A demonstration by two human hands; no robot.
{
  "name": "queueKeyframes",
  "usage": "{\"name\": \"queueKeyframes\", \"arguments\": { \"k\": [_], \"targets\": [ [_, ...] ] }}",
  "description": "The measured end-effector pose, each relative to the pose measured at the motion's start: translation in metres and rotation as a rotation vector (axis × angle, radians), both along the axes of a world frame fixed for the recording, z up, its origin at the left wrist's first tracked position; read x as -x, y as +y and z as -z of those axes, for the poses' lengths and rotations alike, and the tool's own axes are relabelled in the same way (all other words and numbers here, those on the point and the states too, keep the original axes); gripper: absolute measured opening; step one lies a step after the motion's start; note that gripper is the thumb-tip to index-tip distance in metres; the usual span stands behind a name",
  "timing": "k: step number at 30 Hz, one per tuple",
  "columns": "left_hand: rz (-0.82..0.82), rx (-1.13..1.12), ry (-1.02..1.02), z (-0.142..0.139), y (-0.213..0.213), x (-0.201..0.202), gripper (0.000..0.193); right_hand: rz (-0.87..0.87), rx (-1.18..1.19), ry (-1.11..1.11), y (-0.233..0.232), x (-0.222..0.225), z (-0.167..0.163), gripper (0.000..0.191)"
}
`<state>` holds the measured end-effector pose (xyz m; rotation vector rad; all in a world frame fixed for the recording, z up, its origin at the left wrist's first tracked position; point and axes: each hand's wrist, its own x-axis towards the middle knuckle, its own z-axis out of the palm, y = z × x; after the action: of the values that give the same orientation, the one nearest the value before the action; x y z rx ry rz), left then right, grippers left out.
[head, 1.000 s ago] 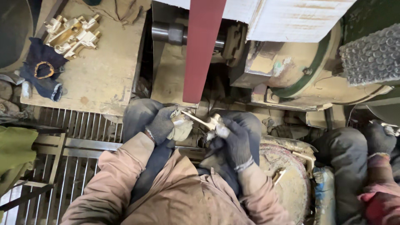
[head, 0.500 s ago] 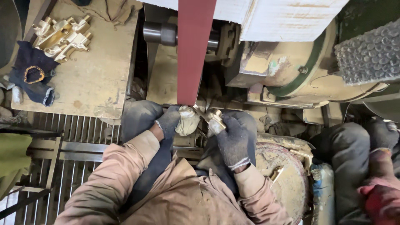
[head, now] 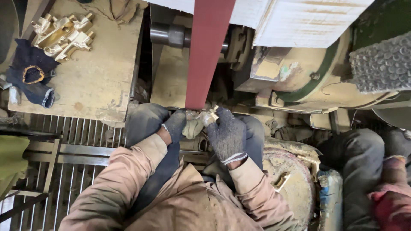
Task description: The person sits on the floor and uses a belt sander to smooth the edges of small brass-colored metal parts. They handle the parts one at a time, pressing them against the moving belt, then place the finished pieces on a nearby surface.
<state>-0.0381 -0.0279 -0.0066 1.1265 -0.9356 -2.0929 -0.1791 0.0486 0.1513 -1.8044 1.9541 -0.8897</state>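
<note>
A small brass-coloured metal fitting sits pinched between two gloved hands, pressed against the lower end of a red abrasive sanding belt that runs straight up toward twelve o'clock. A second ago the fitting was held out in the open, clear of the belt and plainly visible between the hands; now it has been brought up to the belt's bottom edge and is mostly hidden by the gloves, so grinding contact appears to have begun.

The left hand, in a dark glove with a pale worn patch at the fingertips, is closed narrowly around the fitting from nine o'clock. The right hand, in a speckled grey knit glove, is curled tight over it from three o'clock. Both sleeves are dusty pink-tan.

Behind the belt, at twelve o'clock, stands a grimy cream and green grinding machine with a dark steel roller. At ten o'clock lies a worn wooden bench top carrying a cluster of unfinished brass castings and a dark blue spare glove. At three o'clock, another person's knee in dark trousers shows at the frame's edge.
</note>
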Motion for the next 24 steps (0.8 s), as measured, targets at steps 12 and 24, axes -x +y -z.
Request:
{"name": "queueKeyframes", "arguments": {
  "k": [12, 24],
  "targets": [
    [0.119, 0.088, 0.375, -0.068, 0.071, -0.056, 0.040, -0.026, -0.319, -0.250, 0.111, 0.032, -0.024, 0.053],
    [0.194, 0.193, 0.314, -0.077, 0.094, -0.041, 0.054, -0.213, -0.374, -0.689, 0.127, 0.066, 0.000, 0.062]
  ]
}}
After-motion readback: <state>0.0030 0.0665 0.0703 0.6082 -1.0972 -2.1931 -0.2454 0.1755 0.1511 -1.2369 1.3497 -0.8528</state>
